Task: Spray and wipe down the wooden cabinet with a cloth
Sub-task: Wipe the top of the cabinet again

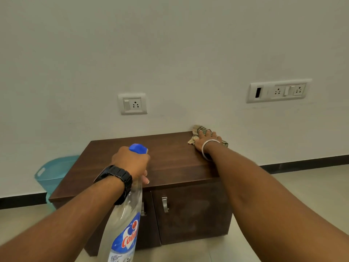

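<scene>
A low dark wooden cabinet with two doors and metal handles stands against the wall. My left hand grips the neck of a clear spray bottle with a blue nozzle, held over the cabinet's front left part. My right hand presses flat on a crumpled beige patterned cloth at the top's back right corner, next to the wall.
A teal plastic basket sits on the floor left of the cabinet. Two socket plates are on the wall above. Tiled floor lies to the right and in front.
</scene>
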